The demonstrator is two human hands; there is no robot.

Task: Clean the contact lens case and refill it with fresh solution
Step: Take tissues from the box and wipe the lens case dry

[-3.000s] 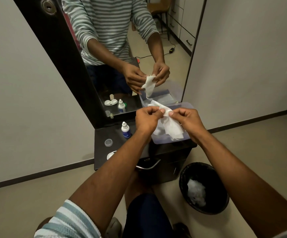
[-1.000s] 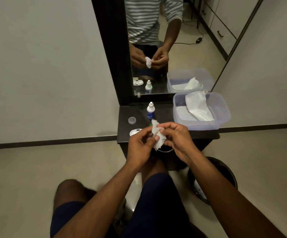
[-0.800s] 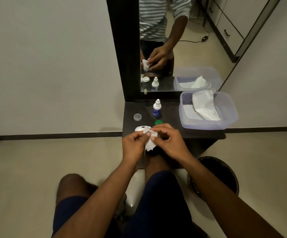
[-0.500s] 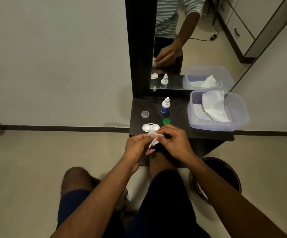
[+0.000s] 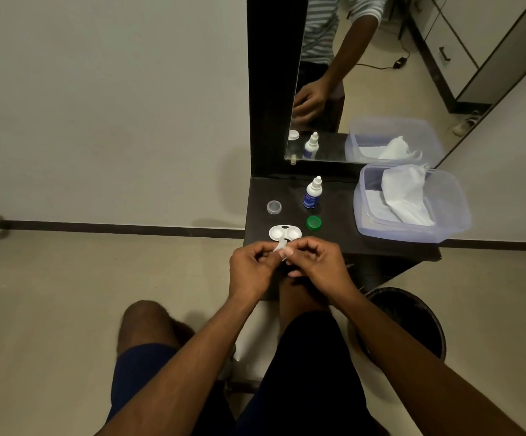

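Observation:
A white contact lens case point(image 5: 284, 232) lies open on the dark shelf point(image 5: 340, 237), near its front edge. Just in front of it my left hand point(image 5: 252, 269) and my right hand point(image 5: 318, 262) meet, both pinching a small folded white tissue point(image 5: 279, 247) that is mostly hidden by my fingers. Behind the case stand a green cap point(image 5: 313, 222), a clear cap point(image 5: 274, 207) and a small blue-labelled solution bottle point(image 5: 312, 193) with a white nozzle.
A clear plastic tub point(image 5: 456, 215) holding white tissues sits on the shelf's right side. A mirror point(image 5: 365, 73) rises behind the shelf. A black waste bin point(image 5: 412, 319) stands on the floor at the right, beside my knees.
My hands drew a tissue from the tub, brought it down to the shelf's front edge and folded it smaller. The view has tilted down and the lens case has come into sight.

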